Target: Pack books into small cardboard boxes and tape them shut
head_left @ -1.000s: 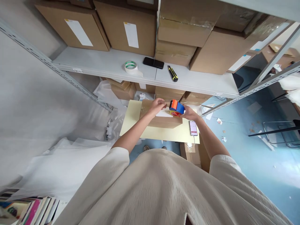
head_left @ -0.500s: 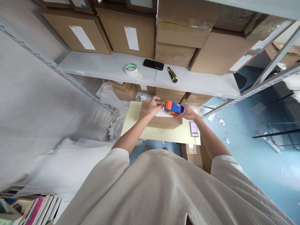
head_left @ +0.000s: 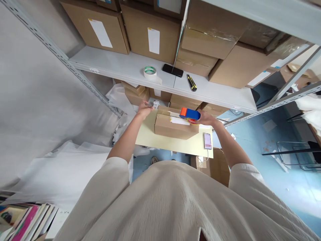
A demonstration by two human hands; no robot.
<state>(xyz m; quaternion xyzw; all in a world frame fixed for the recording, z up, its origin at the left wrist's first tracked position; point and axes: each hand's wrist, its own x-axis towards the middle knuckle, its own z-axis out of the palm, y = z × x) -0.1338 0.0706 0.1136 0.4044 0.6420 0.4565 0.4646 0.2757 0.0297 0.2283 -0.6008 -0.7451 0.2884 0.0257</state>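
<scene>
My right hand (head_left: 206, 117) is wrapped around a blue and orange tape dispenser (head_left: 190, 113), held over the right part of a closed cardboard box (head_left: 175, 129). The dispenser's orange end points left. A white label (head_left: 179, 120) lies on the box, partly under the dispenser. My left hand (head_left: 144, 109) is off the box's left end, beside a small white plug-like item (head_left: 155, 104). Its fingers are bent, with thumb and fingertips close together; whether a strip of tape is between them cannot be made out. The box rests on a pale yellow tabletop (head_left: 160, 143).
On the grey shelf (head_left: 112, 67) above lie a roll of white tape (head_left: 150, 72), a black phone (head_left: 172, 70) and a yellow-black utility knife (head_left: 191, 83). Several cartons (head_left: 150, 36) stand behind. A lit phone (head_left: 207, 141) with a cable lies at the table's right.
My left hand has moved left, away from the dispenser's front to beyond the box's left end. My right hand still holds the dispenser over the box. The camera view has shifted slightly.
</scene>
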